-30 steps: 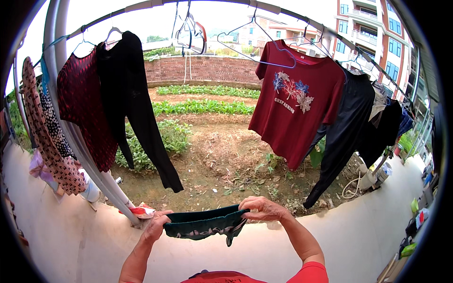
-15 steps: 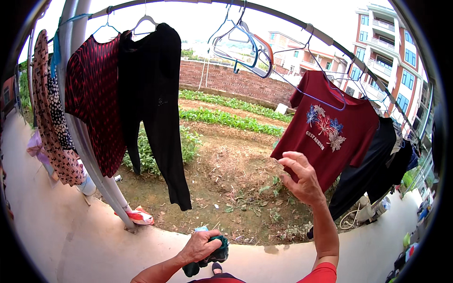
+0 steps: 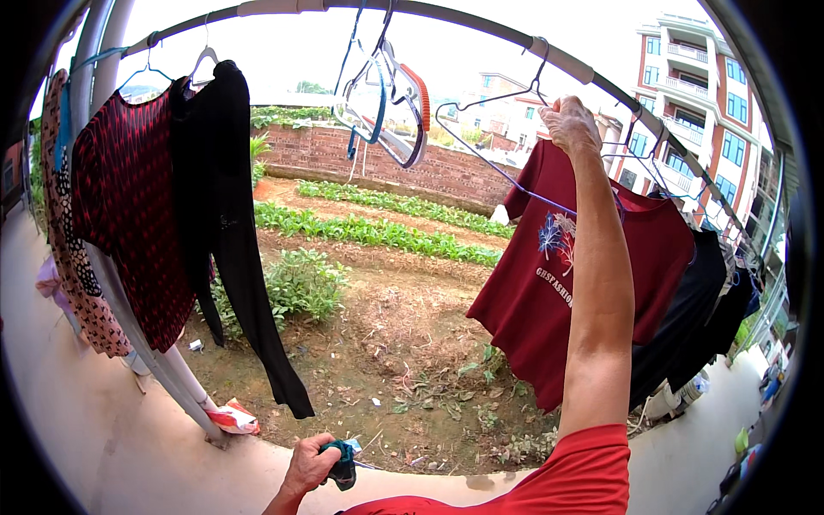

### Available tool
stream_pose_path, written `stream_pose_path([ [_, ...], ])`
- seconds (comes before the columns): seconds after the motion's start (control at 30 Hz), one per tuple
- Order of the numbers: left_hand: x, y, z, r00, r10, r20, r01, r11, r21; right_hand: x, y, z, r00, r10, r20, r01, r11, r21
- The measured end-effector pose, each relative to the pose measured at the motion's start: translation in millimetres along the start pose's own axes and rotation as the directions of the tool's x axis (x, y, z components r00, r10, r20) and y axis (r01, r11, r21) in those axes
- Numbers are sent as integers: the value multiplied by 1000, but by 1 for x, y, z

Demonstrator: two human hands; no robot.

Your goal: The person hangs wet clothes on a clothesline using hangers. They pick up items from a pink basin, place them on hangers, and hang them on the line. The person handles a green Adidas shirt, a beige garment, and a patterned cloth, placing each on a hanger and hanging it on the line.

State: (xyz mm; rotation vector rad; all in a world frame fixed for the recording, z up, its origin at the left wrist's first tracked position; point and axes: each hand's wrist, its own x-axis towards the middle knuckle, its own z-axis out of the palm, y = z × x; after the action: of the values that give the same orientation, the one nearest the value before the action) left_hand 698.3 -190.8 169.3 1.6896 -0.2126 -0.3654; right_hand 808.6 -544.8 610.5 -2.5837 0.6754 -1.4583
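My left hand [image 3: 311,462], low in front of me, is closed round a bunched dark green and black cloth [image 3: 343,468]. High on the right, my right hand [image 3: 572,126] is closed at the shoulder of a bare blue-purple wire hanger [image 3: 489,101], just below its hook. That hanger hangs from the rail [image 3: 481,28] in front of a maroon T-shirt [image 3: 524,292] with a leaf print. My raised forearm covers part of the shirt and of the hanger.
More bare hangers [image 3: 378,103] hang mid-rail. A red-black patterned top [image 3: 129,223] and a black garment [image 3: 227,197] hang left, by a metal post [image 3: 167,369]. Dark trousers [image 3: 687,309] hang right. Beyond lie a garden plot [image 3: 369,335] and a brick wall [image 3: 318,154].
My right hand has risen from in front of the maroon T-shirt to the bare hanger and closed on it. My left hand, with the cloth, has shifted left and slightly lower.
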Motion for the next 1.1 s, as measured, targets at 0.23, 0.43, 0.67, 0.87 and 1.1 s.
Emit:
stream_pose_path([
  [0.23,13,5,11,1000,-13,29,13,999,-29,27,6,5,988,-109,-113,154,822,549],
  [0.43,18,7,17,996,20,92,-12,997,-81,-32,47,17,997,-80,11,41,619,784],
  [0.67,-13,26,-10,993,-58,106,77,980,-186,-214,99,89,643,-288,709,-636,315,705],
  [0.87,-31,24,-42,994,-55,91,77,964,-253,-374,109,104,552,-232,801,-833,-97,545],
  [1.1,-74,40,-81,988,-84,126,89,995,-37,-460,37,114,681,-427,594,-664,-702,256],
])
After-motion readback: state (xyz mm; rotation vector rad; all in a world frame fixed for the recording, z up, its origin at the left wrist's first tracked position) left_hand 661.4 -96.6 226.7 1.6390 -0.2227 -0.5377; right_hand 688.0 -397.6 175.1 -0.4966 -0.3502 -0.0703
